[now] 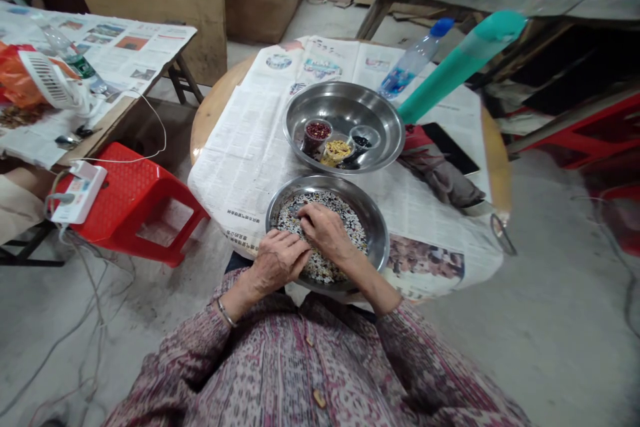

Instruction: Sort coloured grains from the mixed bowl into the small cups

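Picking through mixed beans point(345, 210) in a metal bowl point(377, 230): right hand point(327, 230) grip pinched onto beans, left hand point(277, 260) curled at the rim, its grip hard to tell.

Soft, even daylight (perhaps from above), faint shadows; wide-angle bending and blur toward the edges

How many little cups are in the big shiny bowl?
3, all inside the far metal bowl: the cup of red beans on the left, the cup of yellow beans in the middle, the cup of black beans on the right.
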The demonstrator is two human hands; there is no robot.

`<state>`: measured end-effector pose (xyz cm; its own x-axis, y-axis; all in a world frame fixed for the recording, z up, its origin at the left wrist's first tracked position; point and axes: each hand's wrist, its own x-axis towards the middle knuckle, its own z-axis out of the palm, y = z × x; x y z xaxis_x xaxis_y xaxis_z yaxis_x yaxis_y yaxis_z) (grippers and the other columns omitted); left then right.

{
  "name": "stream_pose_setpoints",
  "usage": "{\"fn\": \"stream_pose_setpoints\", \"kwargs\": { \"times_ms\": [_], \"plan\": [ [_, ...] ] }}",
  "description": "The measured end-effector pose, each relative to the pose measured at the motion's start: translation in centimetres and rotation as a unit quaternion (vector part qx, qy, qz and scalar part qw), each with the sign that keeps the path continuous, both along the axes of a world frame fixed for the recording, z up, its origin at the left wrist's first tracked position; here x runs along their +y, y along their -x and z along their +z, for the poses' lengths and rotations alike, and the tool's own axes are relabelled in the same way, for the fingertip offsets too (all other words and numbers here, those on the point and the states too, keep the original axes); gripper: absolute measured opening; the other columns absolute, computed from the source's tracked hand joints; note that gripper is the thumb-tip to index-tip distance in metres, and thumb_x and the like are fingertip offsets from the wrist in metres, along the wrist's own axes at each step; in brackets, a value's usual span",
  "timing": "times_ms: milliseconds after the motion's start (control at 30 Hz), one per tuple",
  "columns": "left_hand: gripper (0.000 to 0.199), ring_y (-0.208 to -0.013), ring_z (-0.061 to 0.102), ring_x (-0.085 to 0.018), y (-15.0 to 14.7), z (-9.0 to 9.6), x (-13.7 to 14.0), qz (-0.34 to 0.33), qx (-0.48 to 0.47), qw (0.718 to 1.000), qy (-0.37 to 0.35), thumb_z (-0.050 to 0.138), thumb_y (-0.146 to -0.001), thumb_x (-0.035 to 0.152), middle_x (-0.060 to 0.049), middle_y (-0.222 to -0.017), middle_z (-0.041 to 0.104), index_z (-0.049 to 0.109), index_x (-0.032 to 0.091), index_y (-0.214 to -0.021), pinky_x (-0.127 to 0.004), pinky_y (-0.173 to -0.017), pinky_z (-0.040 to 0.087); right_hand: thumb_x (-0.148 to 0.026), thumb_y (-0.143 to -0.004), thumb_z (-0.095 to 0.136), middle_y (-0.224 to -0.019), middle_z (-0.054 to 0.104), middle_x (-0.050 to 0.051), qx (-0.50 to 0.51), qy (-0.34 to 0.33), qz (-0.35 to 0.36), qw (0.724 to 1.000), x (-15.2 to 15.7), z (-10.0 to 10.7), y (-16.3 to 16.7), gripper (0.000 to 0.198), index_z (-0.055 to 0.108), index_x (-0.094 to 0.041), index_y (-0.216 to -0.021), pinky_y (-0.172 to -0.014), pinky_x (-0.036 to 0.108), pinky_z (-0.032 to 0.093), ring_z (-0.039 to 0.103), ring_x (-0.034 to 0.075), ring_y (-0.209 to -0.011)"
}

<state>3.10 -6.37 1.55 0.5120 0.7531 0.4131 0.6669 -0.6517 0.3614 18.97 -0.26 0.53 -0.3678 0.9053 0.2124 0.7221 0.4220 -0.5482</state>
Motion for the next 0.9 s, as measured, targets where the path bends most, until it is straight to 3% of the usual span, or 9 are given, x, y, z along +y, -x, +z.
{"fn": "stream_pose_setpoints", "kwargs": {
  "times_ms": [167, 267, 400, 500, 633, 733, 900],
  "plan": [
    [0.025, -0.075, 0.063, -0.017, 0.1, 0.1, 0.0, -0.001, -0.049, 0.999, 0.012, 0.049, -0.1, 0.028, -0.004, -0.076, 0.067, 0.066, 0.016, -0.085, -0.032, -0.073, 0.046, -0.022, -0.079, 0.054, -0.08, 0.072, 0.003, 0.154, 0.099, -0.066, 0.981, -1.4, 1.3, -0.9, 0.016, 0.07, -0.021, -0.081, -0.073, 0.031, 0.049, 0.063, 0.017, -0.072],
    [0.023, -0.076, 0.065, -0.016, 0.1, 0.4, -0.1, 0.017, -0.147, 0.988, 0.042, 0.049, -0.1, 0.026, -0.005, -0.079, 0.07, 0.068, 0.017, -0.091, -0.031, -0.073, 0.05, -0.034, -0.078, 0.062, -0.075, 0.072, 0.002, 0.262, 0.168, -0.127, 0.942, -2.4, 2.0, -1.5, 0.018, 0.073, -0.02, -0.082, -0.065, 0.029, 0.048, 0.06, 0.015, -0.065],
    [0.018, -0.081, 0.068, -0.017, -0.1, 1.1, 0.2, 0.07, -0.274, 0.953, 0.107, 0.054, -0.098, 0.024, -0.006, -0.086, 0.073, 0.07, 0.017, -0.094, -0.03, -0.077, 0.054, -0.042, -0.069, 0.072, -0.07, 0.069, 0.002, 0.354, 0.228, -0.165, 0.892, -3.2, 2.8, -2.1, 0.025, 0.074, -0.019, -0.079, -0.057, 0.027, 0.044, 0.055, 0.013, -0.06],
    [0.016, -0.083, 0.069, -0.017, -0.3, 1.9, 0.7, 0.111, -0.303, 0.933, 0.159, 0.058, -0.096, 0.023, -0.006, -0.089, 0.075, 0.072, 0.017, -0.093, -0.029, -0.08, 0.054, -0.04, -0.068, 0.073, -0.067, 0.067, 0.0, 0.377, 0.233, -0.166, 0.881, -3.7, 3.4, -2.1, 0.022, 0.073, -0.019, -0.077, -0.055, 0.026, 0.043, 0.053, 0.012, -0.059],
    [0.016, -0.073, 0.067, -0.015, -0.8, 2.8, 1.3, 0.143, -0.337, 0.895, 0.254, 0.059, -0.093, 0.024, -0.004, -0.083, 0.074, 0.074, 0.016, -0.093, -0.026, -0.072, 0.053, -0.038, -0.069, 0.074, -0.067, 0.067, 0.0, 0.401, 0.213, -0.169, 0.875, -4.6, 4.1, -1.7, 0.02, 0.073, -0.02, -0.076, -0.056, 0.026, 0.045, 0.054, 0.011, -0.058],
    [0.019, -0.069, 0.066, -0.014, -1.3, 3.2, 1.4, 0.141, -0.366, 0.867, 0.307, 0.06, -0.092, 0.028, -0.003, -0.076, 0.073, 0.075, 0.016, -0.092, -0.025, -0.069, 0.053, -0.037, -0.071, 0.073, -0.071, 0.069, 0.001, 0.412, 0.186, -0.184, 0.873, -5.0, 4.4, -1.3, 0.018, 0.073, -0.02, -0.079, -0.059, 0.027, 0.048, 0.057, 0.012, -0.062],
    [0.023, -0.07, 0.066, -0.015, -2.1, 3.1, 1.4, 0.129, -0.392, 0.843, 0.345, 0.062, -0.09, 0.033, -0.004, -0.08, 0.074, 0.076, 0.014, -0.093, -0.026, -0.069, 0.054, -0.035, -0.073, 0.071, -0.073, 0.071, 0.001, 0.418, 0.167, -0.184, 0.874, -5.3, 4.5, -0.8, 0.015, 0.074, -0.021, -0.079, -0.062, 0.029, 0.052, 0.06, 0.014, -0.064]
  ]
}}
